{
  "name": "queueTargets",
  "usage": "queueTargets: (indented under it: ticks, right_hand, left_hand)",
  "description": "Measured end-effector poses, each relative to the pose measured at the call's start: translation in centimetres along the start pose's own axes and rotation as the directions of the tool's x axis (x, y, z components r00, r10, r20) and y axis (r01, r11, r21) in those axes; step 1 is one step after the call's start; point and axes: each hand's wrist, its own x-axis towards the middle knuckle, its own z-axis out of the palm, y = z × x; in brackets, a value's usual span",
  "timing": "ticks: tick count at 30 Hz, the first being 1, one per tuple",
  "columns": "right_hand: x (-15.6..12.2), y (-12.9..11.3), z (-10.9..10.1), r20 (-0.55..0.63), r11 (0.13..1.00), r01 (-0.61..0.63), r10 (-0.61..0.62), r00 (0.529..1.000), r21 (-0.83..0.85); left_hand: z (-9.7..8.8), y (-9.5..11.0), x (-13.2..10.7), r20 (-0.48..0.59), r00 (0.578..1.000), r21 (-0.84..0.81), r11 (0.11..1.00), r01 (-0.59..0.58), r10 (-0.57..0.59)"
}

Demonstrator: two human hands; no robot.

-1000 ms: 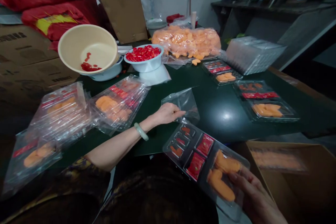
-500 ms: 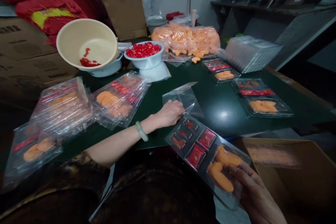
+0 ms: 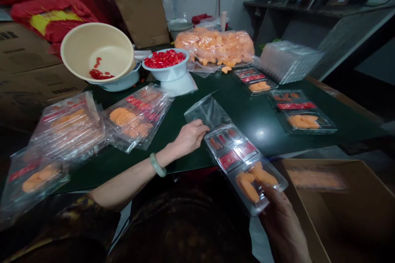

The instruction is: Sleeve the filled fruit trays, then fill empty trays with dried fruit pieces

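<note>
My right hand (image 3: pixel 279 209) grips the lower end of a clear plastic tray (image 3: pixel 230 141), held tilted over the table's near edge. Its compartments hold orange pieces (image 3: pixel 247 187), red packets (image 3: pixel 230 159) and small reddish-brown bits. At the tray's far end, my left hand (image 3: pixel 193 135), with a green bangle on the wrist, pinches the mouth of a clear plastic bag (image 3: pixel 210 111). The tray's far edge lies at the bag's mouth; how far inside it reaches, I cannot tell.
Bagged trays (image 3: pixel 74 123) lie at left, more trays (image 3: pixel 302 111) at right. Behind stand a cream basin (image 3: pixel 98 49), a bowl of red packets (image 3: pixel 166 59), a large bag of orange pieces (image 3: pixel 216 45) and stacked empty trays (image 3: pixel 290 61). An open cardboard box (image 3: pixel 348 213) is at lower right.
My right hand has moved the tray forward and left, up to the bag's mouth. My left hand keeps its pinch on the bag, which now stands wider. The view has shifted slightly.
</note>
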Motion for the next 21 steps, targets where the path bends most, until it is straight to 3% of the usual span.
queueTargets:
  ticks: [6,12,16,18,21]
  right_hand:
    - [-0.8,0.5,1.3,-0.01,0.999,-0.018,0.018,1.0,0.032]
    - [-0.7,1.4,2.5,0.07,0.999,-0.033,0.03,0.997,0.043]
    - [-0.6,2.2,3.8,0.118,0.997,-0.016,0.006,0.993,0.078]
    - [-0.6,2.4,4.4,0.182,0.998,0.023,-0.034,0.983,0.061]
    - [-0.8,2.9,4.8,0.294,0.999,0.04,-0.029,0.956,-0.034]
  left_hand:
    - [0.0,-0.2,-0.5,-0.085,0.995,-0.218,0.975,0.037,-0.057]
    - [0.3,0.9,-1.5,-0.212,0.977,-0.032,0.999,0.009,-0.015]
    - [1.2,1.6,-2.1,-0.249,0.966,-0.118,0.992,0.044,-0.073]
    - [1.3,1.6,-2.1,-0.223,0.971,-0.15,0.987,0.055,-0.088]
    - [0.4,1.4,-1.8,-0.072,0.997,-0.102,0.994,0.032,-0.039]
